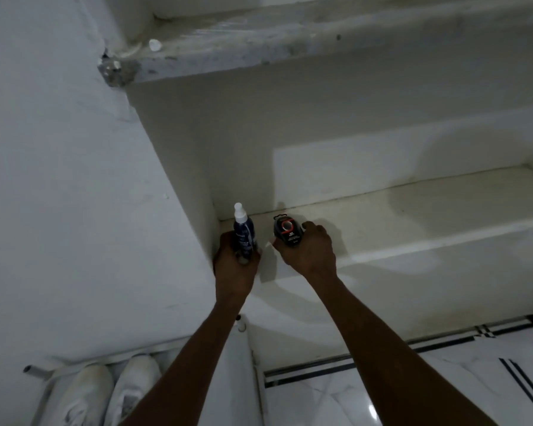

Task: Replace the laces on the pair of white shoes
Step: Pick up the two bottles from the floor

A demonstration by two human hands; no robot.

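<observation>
A pair of white shoes (105,395) stands on a rack at the bottom left, toes pointing up in the view, partly hidden by my left forearm. My left hand (235,265) grips the base of a dark blue spray bottle (243,230) with a white nozzle, upright at the left end of a white shelf (382,216). My right hand (310,250) curls round a small black container (286,230) with a red-ringed label, just to the right of the bottle. No laces show.
A white wall (74,179) closes off the left side. An upper concrete ledge (290,41) juts out above the shelf. Glossy marble floor (413,379) with black stripes lies at the bottom right. A thin white rack frame (246,348) stands between shoes and floor.
</observation>
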